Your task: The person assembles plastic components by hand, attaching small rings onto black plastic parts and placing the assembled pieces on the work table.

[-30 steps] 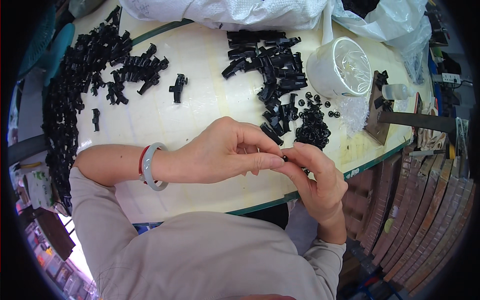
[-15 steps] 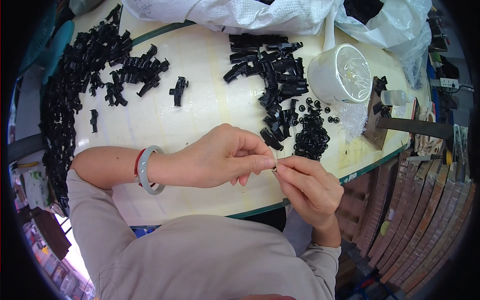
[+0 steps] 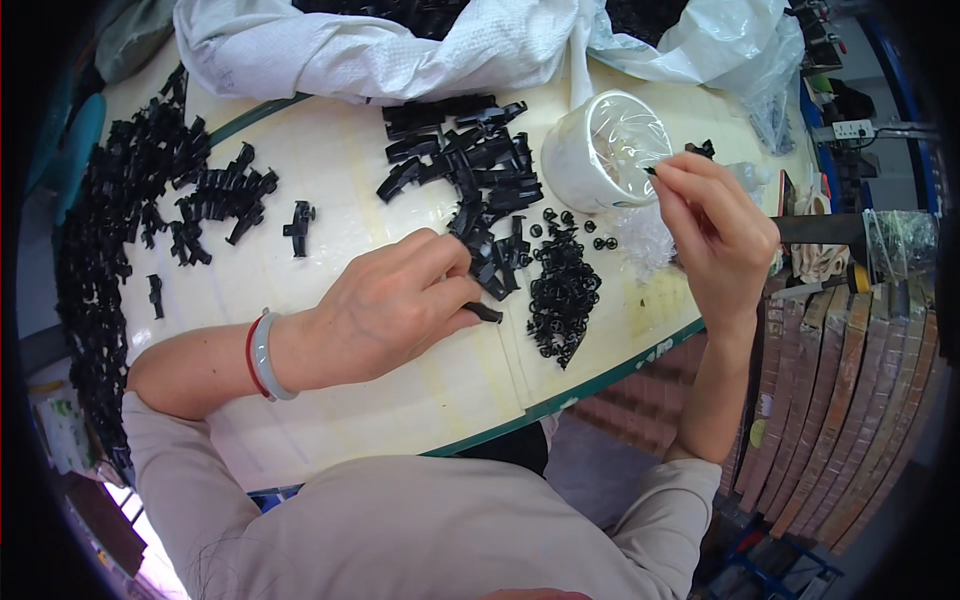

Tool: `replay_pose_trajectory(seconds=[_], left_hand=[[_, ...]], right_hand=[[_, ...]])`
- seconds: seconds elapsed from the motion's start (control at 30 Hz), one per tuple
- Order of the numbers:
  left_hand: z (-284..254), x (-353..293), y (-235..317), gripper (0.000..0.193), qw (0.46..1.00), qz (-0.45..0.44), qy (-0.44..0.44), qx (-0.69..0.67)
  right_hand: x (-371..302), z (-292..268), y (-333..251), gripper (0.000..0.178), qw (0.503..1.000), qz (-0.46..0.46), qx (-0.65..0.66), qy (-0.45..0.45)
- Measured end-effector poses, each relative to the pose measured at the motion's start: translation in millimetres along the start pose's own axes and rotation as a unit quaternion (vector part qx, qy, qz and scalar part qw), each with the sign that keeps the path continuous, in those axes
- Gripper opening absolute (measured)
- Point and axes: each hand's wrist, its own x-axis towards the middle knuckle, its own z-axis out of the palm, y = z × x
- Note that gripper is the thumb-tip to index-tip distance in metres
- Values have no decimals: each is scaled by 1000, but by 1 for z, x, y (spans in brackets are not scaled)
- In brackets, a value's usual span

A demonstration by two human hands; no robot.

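Note:
My left hand (image 3: 395,305), with a bangle and a red band at its wrist, is closed on a black plastic part (image 3: 485,313); one end sticks out past the fingertips and the rest is hidden. Just beyond it lies a heap of longer black plastic parts (image 3: 485,165). Raised at the right, my right hand (image 3: 715,225) pinches a tiny dark piece (image 3: 650,171), too small to name, beside the rim of a white tub (image 3: 572,150) lined with transparent film. Between the hands is a pile of small black wheel-shaped pieces (image 3: 562,295).
A large mass of black parts (image 3: 95,280) runs along the table's left side, with a single part (image 3: 298,229) apart from it. White sacks (image 3: 400,62) of black pieces line the far edge. At the right are a dark metal bar (image 3: 820,229) and stacked boards (image 3: 850,390).
My hands, together before, have come apart. The right has moved up and right to the tub with a tiny piece; the left has moved left and grips a black part. The whole view has shifted.

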Motion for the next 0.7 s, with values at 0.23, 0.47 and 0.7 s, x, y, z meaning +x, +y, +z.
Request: replay_pose_trajectory(seconds=[0.23, 0.47, 0.7], left_hand=[[0, -4, -1, 22, 999, -4, -5, -54], [-7, 1, -3, 20, 971, -57, -2, -234], [-13, 1, 1, 17, 870, -174, -71, -457]], right_hand=[[19, 4, 13, 12, 995, -58, -68, -53], [19, 2, 12, 11, 990, -73, -80, -86], [10, 3, 21, 12, 987, 87, 114, -72]])
